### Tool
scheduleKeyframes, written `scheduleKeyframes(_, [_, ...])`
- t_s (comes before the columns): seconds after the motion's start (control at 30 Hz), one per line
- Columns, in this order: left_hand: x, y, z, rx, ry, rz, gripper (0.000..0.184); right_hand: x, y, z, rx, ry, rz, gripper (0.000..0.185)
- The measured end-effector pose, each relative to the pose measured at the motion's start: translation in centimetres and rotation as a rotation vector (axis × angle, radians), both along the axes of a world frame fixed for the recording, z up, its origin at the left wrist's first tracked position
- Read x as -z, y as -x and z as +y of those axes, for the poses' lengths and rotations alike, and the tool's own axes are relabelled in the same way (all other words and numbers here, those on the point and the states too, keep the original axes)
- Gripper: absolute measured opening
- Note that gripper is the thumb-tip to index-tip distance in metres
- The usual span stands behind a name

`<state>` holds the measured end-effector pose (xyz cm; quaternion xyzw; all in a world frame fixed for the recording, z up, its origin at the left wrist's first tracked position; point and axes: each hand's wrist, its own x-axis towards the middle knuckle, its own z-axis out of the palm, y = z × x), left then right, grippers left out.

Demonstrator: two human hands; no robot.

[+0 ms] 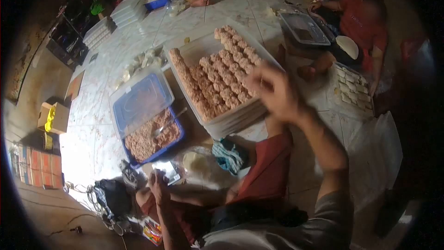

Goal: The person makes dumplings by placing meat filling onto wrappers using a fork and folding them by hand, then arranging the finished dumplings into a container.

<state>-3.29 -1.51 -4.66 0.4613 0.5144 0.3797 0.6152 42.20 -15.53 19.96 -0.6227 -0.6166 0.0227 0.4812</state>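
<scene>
My right hand (274, 90) is raised above the right edge of a stacked white tray (215, 127), its fingers curled and smeared by motion. Rows of lumpy pinkish meat portions (226, 76) fill much of that tray. My left hand (158, 186) is low near my knee, fingers bent, beside a small shiny packet or device (167, 172); whether it grips anything is hidden. Between the tray and my left hand, a blue tub (181, 134) holds minced meat (152, 136) with a spoon (159, 132) in it, its lid (143, 97) resting across the back part.
A teal striped cloth (227, 156) and a bag with something pale (196, 163) lie before me. At right, a person in red (363, 21) sits by a tray of white pieces (354, 88). Another person's foot (200, 2) shows at the top. White trays (127, 11) stand back left.
</scene>
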Motion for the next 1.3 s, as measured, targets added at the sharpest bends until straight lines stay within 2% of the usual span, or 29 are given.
scheduleKeyframes(0.03, [1.7, -0.1, 0.0, 0.161, -0.389, 0.318, 0.023, 1.1, 2.1, -2.0, -0.067, 0.115, 0.008, 0.015])
scheduleKeyframes(0.07, [2.1, -1.0, -0.3, 0.183, -0.8, 0.651, 0.021, 2.6, 3.7, -2.9, -0.162, 0.34, -0.005, 0.014])
scheduleKeyframes(0.1, [2.6, -1.5, 0.3, 0.274, -0.51, 0.289, 0.029, 4.9, 5.7, -4.0, -0.271, 0.57, -0.011, 0.014])
scheduleKeyframes(0.13, [1.8, -2.9, 0.7, 0.243, -0.132, -0.183, 0.036, 8.8, 7.3, -4.4, -0.302, 0.592, 0.019, 0.014])
scheduleKeyframes(0.17, [0.9, -4.2, 1.1, 0.131, 0.194, -0.477, 0.044, 13.9, 8.4, -4.4, -0.215, 0.58, -0.023, 0.02])
scheduleKeyframes(0.2, [-0.4, -5.8, 1.0, 0.123, 0.296, -0.528, 0.055, 17.8, 9.5, -4.5, -0.118, 0.561, -0.07, 0.029])
scheduleKeyframes(0.23, [-1.5, -6.7, 0.7, 0.305, 0.285, -0.719, 0.062, 19.7, 10.8, -4.8, -0.115, 0.554, -0.066, 0.029])
scheduleKeyframes(0.27, [-2.9, -8.0, 0.2, 0.287, 0.294, -0.686, 0.071, 21.0, 12.4, -5.3, 0.052, 0.564, -0.289, 0.037])
scheduleKeyframes(0.37, [-4.8, -10.1, -1.0, 0.288, 0.321, -0.646, 0.089, 26.9, 13.6, -4.7, 0.106, 0.808, -0.634, 0.064])
scheduleKeyframes(0.43, [-5.0, -10.3, -1.2, 0.303, 0.358, -0.632, 0.105, 28.0, 12.7, -2.7, 0.059, 0.714, -0.032, 0.065])
scheduleKeyframes(0.5, [-5.3, -10.4, -1.7, 0.296, 0.395, -0.691, 0.108, 23.6, 12.9, -2.1, -0.079, 0.782, 0.118, 0.057])
scheduleKeyframes(0.57, [-3.5, -10.7, -1.9, 0.29, 0.33, -0.645, 0.113, 24.5, 13.2, -2.3, 0.059, 0.41, -0.004, 0.047])
scheduleKeyframes(0.6, [-2.4, -11.2, -2.2, 0.303, 0.277, -0.597, 0.119, 22.3, 14.7, -2.5, 0.038, 0.358, 0.149, 0.047])
scheduleKeyframes(0.63, [-1.0, -12.2, -2.7, 0.299, 0.282, -0.599, 0.115, 21.2, 16.2, -2.2, 0.002, 0.3, 0.236, 0.05])
scheduleKeyframes(0.7, [-0.1, -13.8, -4.7, 0.321, 0.269, -0.517, 0.103, 22.4, 21.1, -0.7, 0.039, -0.089, 0.304, 0.054])
scheduleKeyframes(0.73, [0.6, -13.8, -5.8, 0.341, 0.086, -0.403, 0.099, 23.2, 20.5, -0.1, 0.043, -0.093, 0.302, 0.054])
scheduleKeyframes(0.77, [1.3, -13.8, -6.8, 0.339, -0.091, -0.277, 0.095, 24.1, 19.9, 0.4, -0.006, 0.064, 0.28, 0.056])
scheduleKeyframes(0.83, [-0.8, -14.9, -8.0, 0.296, 0.383, -0.683, 0.091, 23.3, 17.5, 0.1, -0.139, 0.318, 0.147, 0.051])
scheduleKeyframes(0.87, [0.8, -13.3, -7.6, 0.414, 0.488, -0.584, 0.09, 24.2, 16.7, -0.5, -0.151, 0.317, 0.012, 0.049])
scheduleKeyframes(0.9, [0.8, -11.9, -7.5, 0.415, 0.494, -0.581, 0.09, 24.5, 16.2, -0.8, -0.164, 0.314, -0.122, 0.048])
scheduleKeyframes(0.97, [0.8, -9.2, -7.5, 0.532, 0.381, -0.411, 0.089, 24.4, 14.1, -1.5, -0.101, 0.333, -0.051, 0.044])
scheduleKeyframes(1.0, [-0.8, -8.0, -6.5, 0.702, 0.195, -0.45, 0.093, 24.0, 13.0, -1.9, -0.07, 0.341, -0.014, 0.043])
scheduleKeyframes(1.03, [-2.1, -7.4, -6.4, 0.588, 0.179, -0.534, 0.084, 23.4, 11.8, -2.4, -0.033, 0.339, 0.085, 0.04])
scheduleKeyframes(1.07, [-3.4, -6.4, -5.5, 0.499, 0.11, -0.297, 0.072, 24.0, 11.2, -2.7, -0.039, 0.344, 0.082, 0.04])
scheduleKeyframes(1.1, [-4.1, -5.4, -4.8, 0.402, 0.053, -0.06, 0.061, 25.0, 10.9, -3.2, -0.019, 0.497, 0.019, 0.044])
scheduleKeyframes(1.17, [-1.7, -5.2, -3.4, 0.248, -0.154, 0.237, 0.038, 26.5, 11.3, -3.6, -0.004, 0.652, -0.062, 0.048])
scheduleKeyframes(1.2, [-1.6, -5.6, -2.8, 0.286, -0.265, 0.457, 0.025, 26.9, 11.8, -4.0, 0.038, 0.737, -0.184, 0.051])
scheduleKeyframes(1.23, [-0.4, -5.8, -2.6, 0.274, -0.264, 0.446, 0.025, 27.4, 12.2, -4.1, 0.082, 0.816, -0.309, 0.054])
scheduleKeyframes(1.3, [1.7, -6.6, -2.0, 0.62, -0.844, 0.713, 0.035, 28.1, 12.5, -3.6, 0.085, 0.864, -0.329, 0.053])
